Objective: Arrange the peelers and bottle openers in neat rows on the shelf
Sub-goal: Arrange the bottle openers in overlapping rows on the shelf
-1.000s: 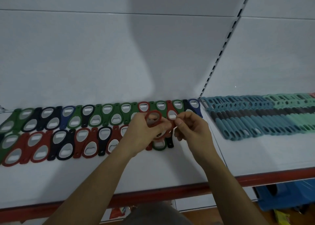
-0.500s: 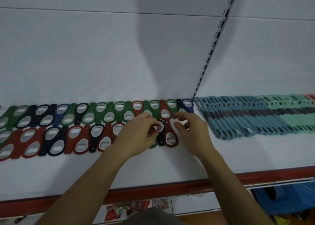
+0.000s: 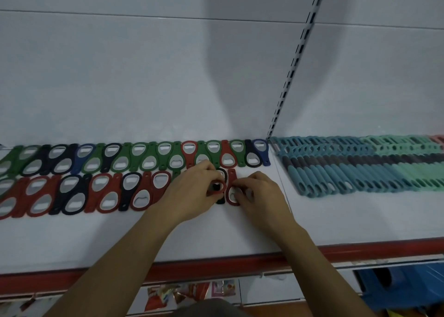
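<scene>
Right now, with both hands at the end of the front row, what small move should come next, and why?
Probably lay the red opener held by the left hand flat beside the last red opener that the right hand holds. The front row stops short of the back row, so it has room for more.

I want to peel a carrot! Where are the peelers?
In the head view, the peelers lie in a row on the right section of the shelf, just right of the bottle openers and the slotted upright.
</scene>
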Demonstrator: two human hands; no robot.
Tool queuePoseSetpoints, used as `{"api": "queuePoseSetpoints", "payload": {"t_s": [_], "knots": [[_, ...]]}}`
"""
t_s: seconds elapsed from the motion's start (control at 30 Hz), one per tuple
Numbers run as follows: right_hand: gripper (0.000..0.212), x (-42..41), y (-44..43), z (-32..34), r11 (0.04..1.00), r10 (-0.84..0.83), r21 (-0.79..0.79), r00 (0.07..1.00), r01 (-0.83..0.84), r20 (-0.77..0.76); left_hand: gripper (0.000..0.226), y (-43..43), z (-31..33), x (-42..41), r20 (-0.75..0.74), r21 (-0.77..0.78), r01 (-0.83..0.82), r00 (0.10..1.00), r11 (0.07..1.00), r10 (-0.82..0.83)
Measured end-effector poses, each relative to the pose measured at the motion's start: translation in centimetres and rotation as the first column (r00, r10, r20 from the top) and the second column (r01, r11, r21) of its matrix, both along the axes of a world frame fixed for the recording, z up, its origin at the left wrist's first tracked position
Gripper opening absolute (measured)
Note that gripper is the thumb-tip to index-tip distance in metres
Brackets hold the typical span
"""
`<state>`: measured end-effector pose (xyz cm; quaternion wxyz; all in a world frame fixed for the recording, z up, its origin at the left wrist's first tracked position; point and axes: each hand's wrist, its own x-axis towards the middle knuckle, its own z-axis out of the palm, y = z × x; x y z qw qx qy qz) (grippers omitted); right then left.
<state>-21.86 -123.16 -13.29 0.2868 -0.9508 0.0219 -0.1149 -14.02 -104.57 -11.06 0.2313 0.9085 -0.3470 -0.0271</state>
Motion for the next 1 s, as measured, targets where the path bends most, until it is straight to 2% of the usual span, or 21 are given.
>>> {"api": "queuePoseSetpoints", "payload": {"t_s": [0.3,0.37,0.43,0.5,0.6,0.7,0.73,0.77,0.83,0.9,1.0], "knots": [[0.026,0.1,0.2,-0.4,0.999,0.030,-0.013,0.999,-0.029,0.023,0.034,0.3,0.3,0.0,-0.038,0.023,0.024,0.999,0.999,-0.023],[0.026,0.0,0.3,-0.2,0.999,0.030,0.010,0.999,-0.030,0.041,0.042,0.3,0.5,0.0,-0.068,0.002,0.032,0.997,0.999,-0.032],[0.024,-0.3,0.3,0.2,0.992,0.010,0.126,0.993,-0.025,0.119,0.059,0.3,0.8,-0.2,-0.140,-0.044,0.045,0.989,0.998,-0.051],[0.019,-0.6,0.3,0.7,0.941,-0.015,0.337,0.985,-0.043,0.169,0.069,-0.1,1.2,-0.5,-0.192,-0.090,0.063,0.978,0.994,-0.079],[0.016,-0.5,0.6,1.7,0.764,-0.022,0.644,0.996,-0.037,0.084,0.071,-1.1,1.4,-1.1,-0.185,-0.175,0.058,0.978,0.983,-0.091],[0.011,-0.3,-0.3,2.0,0.617,-0.117,0.785,0.993,0.051,0.027,0.068,-1.9,1.2,-1.8,-0.150,-0.238,0.043,0.985,0.970,-0.081],[0.009,-0.2,-1.1,2.2,0.611,-0.173,0.785,0.985,0.101,0.008,0.066,-1.8,1.0,-2.0,-0.130,-0.241,0.032,0.989,0.970,-0.065],[0.009,0.0,-2.0,2.2,0.648,-0.224,0.746,0.975,0.153,-0.005,0.063,-1.7,0.9,-2.0,-0.097,-0.229,0.024,0.994,0.973,-0.047],[0.017,0.6,-3.7,2.3,0.801,-0.253,0.552,0.967,0.231,-0.037,0.053,-1.3,0.6,-1.7,-0.007,-0.172,0.030,0.999,0.985,-0.031],[0.018,1.2,-4.1,2.3,0.903,-0.211,0.366,0.974,0.224,-0.076,0.044,-1.1,0.5,-1.4,0.079,-0.088,0.055,0.996,0.995,-0.048],[0.025,1.5,-3.3,1.9,0.974,-0.162,0.141,0.982,0.175,-0.102,0.042,-1.3,0.2,-1.3,0.114,-0.014,0.080,0.990,0.997,-0.078]]}}
